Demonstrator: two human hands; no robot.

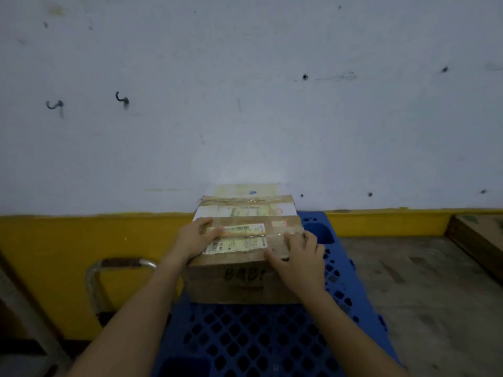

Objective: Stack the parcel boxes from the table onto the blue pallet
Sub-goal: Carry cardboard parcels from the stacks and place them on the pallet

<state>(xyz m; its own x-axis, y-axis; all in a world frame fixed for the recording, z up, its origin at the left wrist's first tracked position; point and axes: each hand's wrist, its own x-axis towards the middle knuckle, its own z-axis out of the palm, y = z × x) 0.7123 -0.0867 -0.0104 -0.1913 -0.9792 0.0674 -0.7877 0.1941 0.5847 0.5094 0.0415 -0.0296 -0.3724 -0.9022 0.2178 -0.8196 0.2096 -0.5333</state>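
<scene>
- A white wall [245, 104] with a yellow strip stands at the back.
- The brown cardboard parcel box [242, 281] sits on the blue plastic pallet [245, 344], near the wall.
- The left hand [194, 236] and the right hand [300, 261] curl over its top edges and hold it.

Taped parcel box [245, 281] sits on the blue pallet [245, 336] — a second box [245, 206] just behind it. My left hand [194, 236] grips the near box's top left edge, my right hand [299, 262] its near right corner.

"BAB" on parcel box [239, 284] front
</scene>
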